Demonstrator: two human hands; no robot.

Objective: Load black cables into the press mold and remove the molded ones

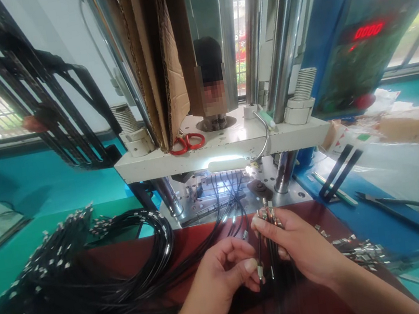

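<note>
Evidently both hands are at work over the dark red worktop (318, 304), near its far edge, in front of a press. The right hand (290, 234) grips a cable bundle (272, 246), its thumb pressed across the black strands and its fingers curled behind them; shiny metal tips poke up above the grip. Just beside it, the left hand (232, 271) pinches a single black cable (260, 248) between thumb and forefinger, close to a small metal fitting (260, 272) on it. This cable runs roughly upright, its upper part by the right thumb.

Over the worktop's left side sprawls a large heap of black cables (55, 285), with a looped coil (163, 232) nearer the far edge. Several thin cables (219, 218) cross that edge to the lit plate (217, 184) under the press. Along the right edge lie more metal-ended cables (361, 250), partly behind the right forearm. Beyond, dark pliers (401, 200) rest on a blue surface (380, 220), and red-handled scissors (187, 143) lie on the press's white block (224, 149), against folded cardboard (169, 74).
</note>
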